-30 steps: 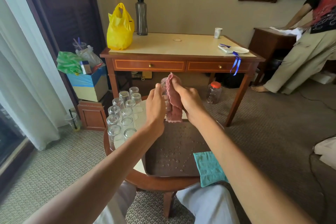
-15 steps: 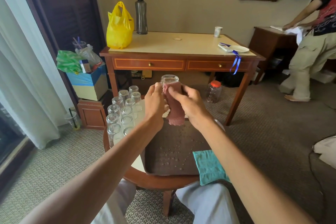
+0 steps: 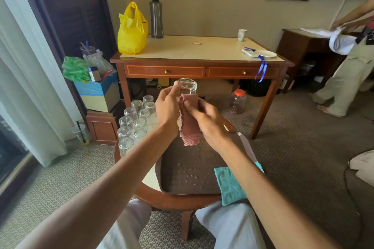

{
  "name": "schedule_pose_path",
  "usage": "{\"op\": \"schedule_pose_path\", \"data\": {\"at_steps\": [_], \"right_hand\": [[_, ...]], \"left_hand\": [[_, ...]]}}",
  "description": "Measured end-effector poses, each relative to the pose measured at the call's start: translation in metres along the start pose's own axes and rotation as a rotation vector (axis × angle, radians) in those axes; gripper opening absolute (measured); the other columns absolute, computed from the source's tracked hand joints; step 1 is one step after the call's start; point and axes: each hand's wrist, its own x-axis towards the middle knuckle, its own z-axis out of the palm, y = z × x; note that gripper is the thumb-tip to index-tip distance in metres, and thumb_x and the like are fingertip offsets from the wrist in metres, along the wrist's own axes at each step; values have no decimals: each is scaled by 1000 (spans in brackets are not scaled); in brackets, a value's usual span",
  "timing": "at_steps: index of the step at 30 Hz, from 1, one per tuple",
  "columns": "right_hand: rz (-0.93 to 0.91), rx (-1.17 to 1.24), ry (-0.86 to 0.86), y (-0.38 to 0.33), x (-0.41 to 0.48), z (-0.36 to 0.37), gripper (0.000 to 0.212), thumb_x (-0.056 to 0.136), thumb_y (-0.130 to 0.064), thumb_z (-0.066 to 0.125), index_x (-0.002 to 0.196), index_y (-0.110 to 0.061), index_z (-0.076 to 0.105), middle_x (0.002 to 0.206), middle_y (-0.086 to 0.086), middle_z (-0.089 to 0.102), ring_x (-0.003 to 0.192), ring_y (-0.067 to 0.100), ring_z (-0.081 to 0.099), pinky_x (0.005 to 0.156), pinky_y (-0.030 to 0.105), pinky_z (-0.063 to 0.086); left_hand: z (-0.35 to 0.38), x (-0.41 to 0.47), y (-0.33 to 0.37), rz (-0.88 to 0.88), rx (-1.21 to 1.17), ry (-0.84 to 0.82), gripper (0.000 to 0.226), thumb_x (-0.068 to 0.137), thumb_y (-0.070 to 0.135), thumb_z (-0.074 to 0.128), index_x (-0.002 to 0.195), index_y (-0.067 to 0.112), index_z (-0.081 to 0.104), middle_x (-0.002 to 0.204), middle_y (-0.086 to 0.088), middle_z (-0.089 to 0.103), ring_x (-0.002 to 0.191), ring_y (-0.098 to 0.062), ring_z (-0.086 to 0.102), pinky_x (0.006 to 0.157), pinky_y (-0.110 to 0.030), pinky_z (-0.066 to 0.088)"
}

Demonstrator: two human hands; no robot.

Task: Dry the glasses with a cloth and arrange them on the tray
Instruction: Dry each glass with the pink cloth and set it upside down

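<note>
Round table, frame centre: left hand grips glass; right hand pinches pink cloth above wet tray.

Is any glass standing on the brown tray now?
No, the brown tray shows water drops but no glass; the glasses stand beside it on the round table.

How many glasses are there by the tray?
11: one glass held in the left hand, ten glasses upside down left of the tray. The arm may hide more.
</note>
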Motion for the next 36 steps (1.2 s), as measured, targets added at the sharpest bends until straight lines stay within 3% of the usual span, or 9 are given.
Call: {"op": "schedule_pose_path", "data": {"at_steps": [3, 7, 12, 16, 20, 24, 27, 31, 36], "right_hand": [[-55, -20, 9, 1, 5, 0, 16, 90, -34, 74, 105, -28, 73, 103, -1, 76, 98, 18, 69, 82, 35, 56], [-7, -9, 189, -18, 9, 3, 33, 92, -51, 64, 88, -21, 75, 87, 3, 77, 86, 21, 74, 78, 37, 59], [177, -123, 200, -28, 8, 5, 73, 92, -72, 45, 83, -6, 75, 75, 6, 75, 73, 19, 73, 73, 33, 59], [156, -147, 106, -13, -1, -1, 54, 95, -63, 47, 78, -19, 73, 64, -7, 71, 60, 1, 68, 56, 14, 50], [99, 10, 5, -1, 1, -6, 37, 80, -53, 77, 102, -23, 77, 100, 3, 77, 98, 25, 71, 87, 41, 57], [41, -45, 109, -19, 7, -4, 28, 84, -47, 75, 98, -23, 76, 94, 3, 78, 92, 29, 74, 86, 55, 59], [118, -89, 214, -34, 8, 0, 53, 90, -63, 61, 87, -12, 77, 85, 8, 77, 84, 26, 75, 83, 47, 61], [204, -221, 189, -38, 3, 2, 77, 92, -73, 41, 89, -6, 76, 86, 11, 76, 74, 17, 71, 74, 34, 58], [144, -114, 26, -16, -5, -2, 44, 88, -60, 61, 94, -20, 76, 83, -1, 76, 80, 18, 73, 78, 35, 59]], "left_hand": [[-2, -5, -5, 2, 28, -7, 31, 104, 44, 56, 106, 20, 74, 93, 5, 73, 89, -11, 66, 87, -40, 54], [2, -14, -8, -22, 61, -32, 43, 108, 46, 45, 87, 19, 71, 73, 4, 72, 77, -21, 68, 71, -35, 54], [6, -18, 2, -31, 105, -97, 48, 96, 53, 63, 96, 7, 75, 74, -19, 74, 58, -32, 70, 54, -39, 61], [0, -3, 3, -130, -10, -32, 40, 93, 47, 69, 97, 8, 76, 70, 3, 69, 58, -11, 61, 58, -26, 47], [-4, -4, -3, -127, 10, -56, 29, 101, 43, 60, 103, 17, 71, 62, 8, 59, 49, -6, 50, 49, -23, 41], [0, -12, -12, -131, 33, -54, 44, 110, 45, 40, 100, 14, 69, 87, -3, 68, 77, -19, 66, 76, -37, 55], [7, -17, -11, -80, 53, -89, 46, 106, 55, 42, 103, 22, 73, 98, 0, 76, 92, -16, 73, 84, -35, 60], [9, -15, -7, -34, 76, -103, 43, 96, 61, 58, 104, 25, 79, 99, -1, 79, 96, -21, 76, 81, -35, 63], [-1, -3, -7, -98, 14, -24, 47, 96, 58, 61, 103, 13, 73, 67, 9, 64, 63, -8, 57, 56, -26, 46]]}}
